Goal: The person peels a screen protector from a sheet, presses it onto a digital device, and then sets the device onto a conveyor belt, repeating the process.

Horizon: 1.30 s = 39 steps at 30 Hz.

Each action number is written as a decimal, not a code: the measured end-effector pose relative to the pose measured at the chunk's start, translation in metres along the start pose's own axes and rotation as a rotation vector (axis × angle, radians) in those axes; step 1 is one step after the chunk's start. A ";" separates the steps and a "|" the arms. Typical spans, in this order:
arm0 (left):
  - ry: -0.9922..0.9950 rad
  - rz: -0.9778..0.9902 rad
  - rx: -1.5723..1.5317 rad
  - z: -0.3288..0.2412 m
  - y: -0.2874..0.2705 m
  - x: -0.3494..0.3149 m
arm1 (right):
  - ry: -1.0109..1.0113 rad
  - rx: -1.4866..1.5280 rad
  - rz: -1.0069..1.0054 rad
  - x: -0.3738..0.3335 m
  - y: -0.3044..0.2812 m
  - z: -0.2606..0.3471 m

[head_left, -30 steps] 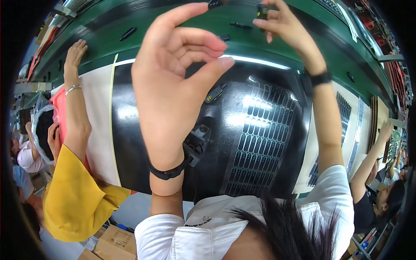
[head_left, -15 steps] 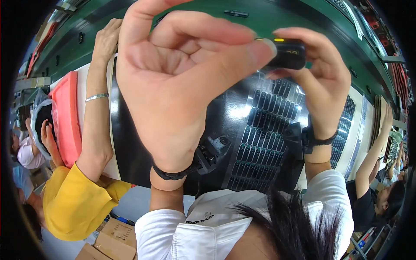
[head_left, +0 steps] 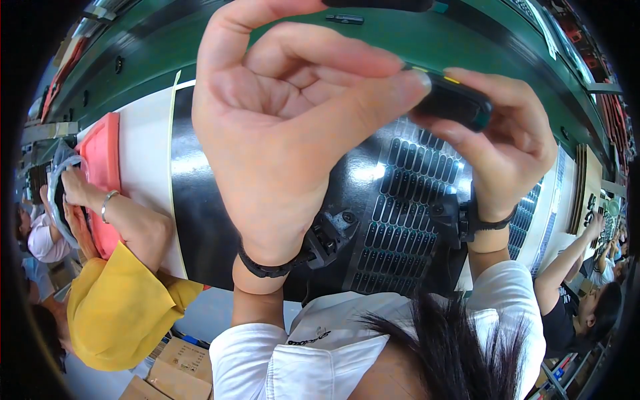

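Between both hands, high over the worktable, is a small black rounded device [head_left: 459, 107] with yellow marks on its upper edge. The thumb and a finger of my left hand [head_left: 273, 127] pinch its left end. My right hand [head_left: 510, 143] grips the other end between thumb and fingers. A dark elongated piece [head_left: 383, 4] shows at the top edge by a raised left finger; whether that finger holds it I cannot tell. Below the hands, a clear sheet with rows of black oblong pieces [head_left: 397, 230] lies on the shiny black mat [head_left: 203, 193].
A green conveyor belt [head_left: 160, 57] runs along the far side, with a few small dark devices [head_left: 345, 19] on it. At left, a person in a yellow sleeve [head_left: 120, 307] reaches by a red foam tray [head_left: 110, 133]. Another person [head_left: 567, 300] works at right. Cardboard boxes [head_left: 177, 370] stand lower left.
The device has tilted, its right end lower, and both hands have shifted slightly right. A dark piece has appeared at the top edge. The yellow-sleeved person's arm has drawn back from the belt leftward.
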State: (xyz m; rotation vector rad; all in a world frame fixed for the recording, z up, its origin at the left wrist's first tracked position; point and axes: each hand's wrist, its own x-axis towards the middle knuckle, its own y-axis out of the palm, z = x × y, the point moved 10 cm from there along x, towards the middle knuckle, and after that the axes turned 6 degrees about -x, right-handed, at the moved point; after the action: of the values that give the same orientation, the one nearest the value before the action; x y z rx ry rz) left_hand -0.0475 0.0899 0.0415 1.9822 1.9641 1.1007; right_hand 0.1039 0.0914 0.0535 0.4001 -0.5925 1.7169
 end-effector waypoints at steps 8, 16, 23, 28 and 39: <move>0.043 -0.114 0.331 -0.005 0.003 -0.005 | 0.007 -0.071 -0.020 -0.001 -0.003 0.002; -0.024 -0.099 0.549 -0.001 0.014 0.001 | -0.032 -0.265 0.057 -0.001 0.007 0.005; -0.084 0.223 0.615 0.023 0.014 0.004 | 0.127 -0.021 -0.001 0.001 0.007 -0.011; -0.189 0.136 0.683 0.027 -0.002 0.002 | 0.417 0.192 0.062 -0.001 0.020 -0.037; 0.159 -0.153 0.844 -0.035 -0.055 0.022 | 0.026 -0.573 0.360 0.054 0.032 -0.138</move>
State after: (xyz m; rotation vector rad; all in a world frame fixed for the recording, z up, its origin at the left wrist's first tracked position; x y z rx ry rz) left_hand -0.1153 0.1039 0.0441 2.0348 2.9446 0.4089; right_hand 0.0678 0.2104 -0.0330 -0.1458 -1.1486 1.7865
